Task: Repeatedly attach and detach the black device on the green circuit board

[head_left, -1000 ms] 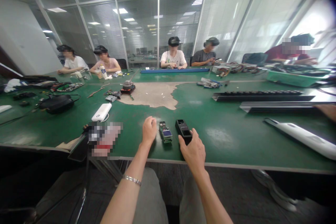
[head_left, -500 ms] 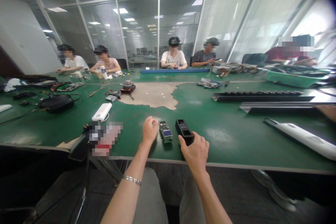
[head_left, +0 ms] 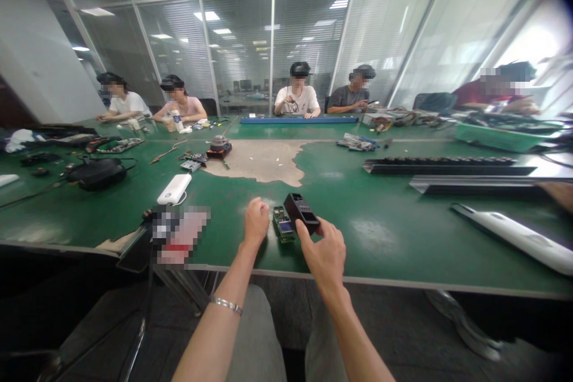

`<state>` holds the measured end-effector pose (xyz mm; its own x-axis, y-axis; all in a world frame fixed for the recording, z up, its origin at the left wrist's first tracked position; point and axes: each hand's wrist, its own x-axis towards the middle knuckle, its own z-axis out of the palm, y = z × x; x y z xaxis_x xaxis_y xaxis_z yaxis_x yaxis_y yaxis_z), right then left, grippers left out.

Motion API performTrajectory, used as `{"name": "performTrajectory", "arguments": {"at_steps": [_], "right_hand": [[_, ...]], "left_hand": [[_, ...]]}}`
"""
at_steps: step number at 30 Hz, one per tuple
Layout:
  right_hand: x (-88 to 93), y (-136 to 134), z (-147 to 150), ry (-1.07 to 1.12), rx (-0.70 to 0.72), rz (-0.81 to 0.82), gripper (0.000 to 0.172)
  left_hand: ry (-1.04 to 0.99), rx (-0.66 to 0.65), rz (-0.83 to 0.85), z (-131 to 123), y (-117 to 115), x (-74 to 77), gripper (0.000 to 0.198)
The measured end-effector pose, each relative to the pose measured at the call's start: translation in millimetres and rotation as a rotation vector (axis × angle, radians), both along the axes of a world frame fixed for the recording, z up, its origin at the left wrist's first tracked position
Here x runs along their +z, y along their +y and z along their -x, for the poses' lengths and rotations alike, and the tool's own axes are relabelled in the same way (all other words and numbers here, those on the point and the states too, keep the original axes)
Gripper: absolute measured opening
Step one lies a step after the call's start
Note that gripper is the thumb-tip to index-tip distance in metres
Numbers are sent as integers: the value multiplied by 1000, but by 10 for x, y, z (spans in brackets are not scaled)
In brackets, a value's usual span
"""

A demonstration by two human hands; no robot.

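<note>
My right hand [head_left: 326,245] grips a black plastic housing [head_left: 302,212] by its near end, thumb on the left side and fingers on the right. The housing has rectangular openings in its face and is tilted, partly overlapping a green circuit board [head_left: 283,227] with a small bluish screen. That board lies on the table, and I cannot tell whether the housing touches it. Just left of the board is my left hand [head_left: 256,219], its fingers curled closed. What they hold, if anything, is hidden.
A white power bank [head_left: 174,190] and a black pouch [head_left: 98,174] lie on the green table to the left. Metal channels [head_left: 452,167] and a long white device [head_left: 521,236] are at the right. Several people sit across, behind a long blue bar [head_left: 299,120].
My right hand has brought the black housing leftward and tilted it over beside the circuit board. My left hand has hardly moved. The person opposite has raised one hand.
</note>
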<state>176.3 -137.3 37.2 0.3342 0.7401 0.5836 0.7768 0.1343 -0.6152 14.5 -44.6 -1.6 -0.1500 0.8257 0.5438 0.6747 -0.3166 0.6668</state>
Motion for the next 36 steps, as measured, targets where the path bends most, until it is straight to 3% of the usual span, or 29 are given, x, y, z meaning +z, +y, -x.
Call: {"name": "performTrajectory", "arguments": {"at_steps": [6,15,28,36], "right_hand": [[72,-23,291,-73,43,38,43],[76,-46,418,-190,-8,94,42],[-85,-127,403,-216,-8,157,41],[-245,-115,337,-192,48,156,60]], "left_hand": [[-47,13,-16,13,-14,27,26],[-92,5,-24,26,-24,29,28],[-90,0,-32,13,-9,22,31],[-40,-12,7,12,7,-3,32]]}}
